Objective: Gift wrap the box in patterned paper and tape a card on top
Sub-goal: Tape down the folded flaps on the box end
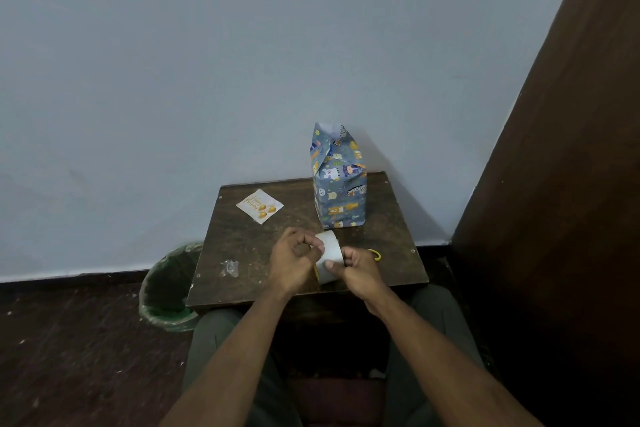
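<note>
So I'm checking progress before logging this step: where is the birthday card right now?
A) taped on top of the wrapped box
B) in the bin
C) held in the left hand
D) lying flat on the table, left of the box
D: the card lies flat on the table, apart from and left of the wrapped box, while both hands hold the tape roll.

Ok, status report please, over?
Both hands, left hand and right hand, on tape roll. Box wrapped, top open. Card still loose.
</note>
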